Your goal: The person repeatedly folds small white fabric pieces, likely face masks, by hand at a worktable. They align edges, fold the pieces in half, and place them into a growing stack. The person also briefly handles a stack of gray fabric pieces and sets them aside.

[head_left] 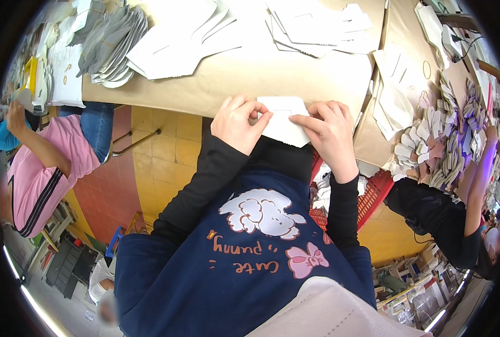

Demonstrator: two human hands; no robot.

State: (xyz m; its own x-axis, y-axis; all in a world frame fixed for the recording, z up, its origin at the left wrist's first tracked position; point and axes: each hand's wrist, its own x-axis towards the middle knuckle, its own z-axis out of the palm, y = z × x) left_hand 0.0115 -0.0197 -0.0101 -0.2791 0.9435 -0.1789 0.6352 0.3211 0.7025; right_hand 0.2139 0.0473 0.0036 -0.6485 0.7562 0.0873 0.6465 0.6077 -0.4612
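A small white cut piece (284,130), of sheet material I cannot name, is held up at the near edge of the table. It has a thin rectangular outline marked or cut in its middle. My left hand (236,122) pinches its left edge, thumb and fingertip together. On its other side, my right hand (329,126) grips the right edge, with one fingertip lying on the surface by the outline. Part of that hand's grip is hidden behind the piece.
Stacked white pieces (174,48) and more white pieces (320,28) lie across the tan-covered table (222,78). Grey bundles (112,50) sit at left. A red basket (376,194) stands by my right arm. People work on both sides; many small cut pieces (424,137) are heaped at right.
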